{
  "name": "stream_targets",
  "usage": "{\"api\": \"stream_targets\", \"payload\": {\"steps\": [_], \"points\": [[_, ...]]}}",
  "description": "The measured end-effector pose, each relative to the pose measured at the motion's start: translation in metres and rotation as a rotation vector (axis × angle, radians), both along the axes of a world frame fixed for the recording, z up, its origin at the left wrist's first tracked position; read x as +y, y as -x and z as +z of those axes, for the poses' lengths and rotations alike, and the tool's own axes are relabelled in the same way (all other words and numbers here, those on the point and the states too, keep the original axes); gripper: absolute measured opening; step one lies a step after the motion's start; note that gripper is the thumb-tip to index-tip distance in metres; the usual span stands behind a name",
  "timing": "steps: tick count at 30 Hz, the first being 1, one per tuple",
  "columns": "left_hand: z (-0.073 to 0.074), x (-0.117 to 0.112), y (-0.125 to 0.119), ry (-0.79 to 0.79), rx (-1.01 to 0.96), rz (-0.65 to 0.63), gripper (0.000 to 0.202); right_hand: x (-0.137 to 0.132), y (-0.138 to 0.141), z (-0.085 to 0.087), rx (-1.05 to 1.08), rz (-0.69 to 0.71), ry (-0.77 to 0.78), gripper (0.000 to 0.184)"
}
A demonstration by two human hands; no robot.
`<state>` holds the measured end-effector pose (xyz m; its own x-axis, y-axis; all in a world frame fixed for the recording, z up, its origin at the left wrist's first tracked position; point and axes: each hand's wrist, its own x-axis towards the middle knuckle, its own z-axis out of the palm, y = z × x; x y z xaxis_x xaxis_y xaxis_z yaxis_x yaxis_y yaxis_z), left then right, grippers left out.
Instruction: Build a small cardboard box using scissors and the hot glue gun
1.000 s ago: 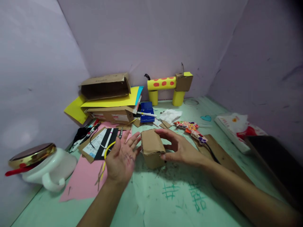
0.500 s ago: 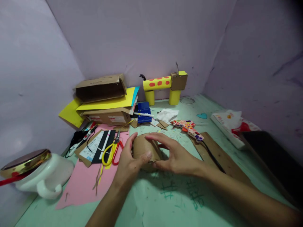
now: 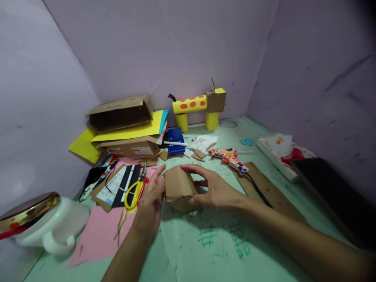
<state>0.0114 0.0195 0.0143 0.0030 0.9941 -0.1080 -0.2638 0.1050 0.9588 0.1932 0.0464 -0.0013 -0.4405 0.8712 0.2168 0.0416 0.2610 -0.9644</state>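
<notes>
The left hand and the right hand both grip the cardboard box, one on each side, near the scissors.

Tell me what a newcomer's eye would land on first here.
The small cardboard box at centre, gripped by the right hand with the left hand pressed against its side. Next, the yellow red-spotted tube animal at the back and the yellow-and-red scissors left of the hands.
</notes>
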Motion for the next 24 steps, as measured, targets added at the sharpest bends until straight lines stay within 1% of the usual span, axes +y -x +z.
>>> {"api": "stream_targets", "payload": {"steps": [2,4,6,8,10,12,14,16,19,24], "points": [[-0.003,0.000,0.002,-0.062,0.008,-0.039,0.086,0.005,-0.002,-0.006,0.079,0.031,0.046,0.072],[-0.007,-0.001,0.002,-0.171,0.141,-0.099,0.093,0.009,-0.003,-0.012,0.164,0.058,0.077,0.070],[-0.012,-0.002,0.001,-0.273,0.355,-0.120,0.083,0.010,-0.004,-0.017,0.204,0.073,0.077,0.068],[-0.015,-0.003,-0.001,-0.353,0.543,-0.075,0.068,0.009,-0.004,-0.018,0.174,0.038,0.045,0.065],[-0.016,-0.003,-0.003,-0.397,0.634,-0.026,0.060,0.004,-0.004,-0.014,0.083,-0.058,-0.058,0.056],[-0.016,-0.004,-0.005,-0.403,0.641,-0.026,0.060,-0.001,-0.006,-0.007,-0.023,-0.157,-0.248,0.041],[-0.016,-0.005,-0.007,-0.391,0.654,-0.036,0.060,-0.005,-0.008,0.001,-0.104,-0.189,-0.443,0.027],[-0.016,-0.006,-0.008,-0.374,0.677,-0.036,0.060,-0.008,-0.010,0.006,-0.150,-0.176,-0.556,0.018],[-0.017,-0.008,-0.009,-0.359,0.687,-0.024,0.060,-0.009,-0.012,0.011,-0.206,-0.159,-0.631,0.014],[-0.020,-0.008,-0.009,-0.354,0.659,-0.012,0.061,-0.009,-0.011,0.013,-0.246,-0.154,-0.778,0.019]]}}
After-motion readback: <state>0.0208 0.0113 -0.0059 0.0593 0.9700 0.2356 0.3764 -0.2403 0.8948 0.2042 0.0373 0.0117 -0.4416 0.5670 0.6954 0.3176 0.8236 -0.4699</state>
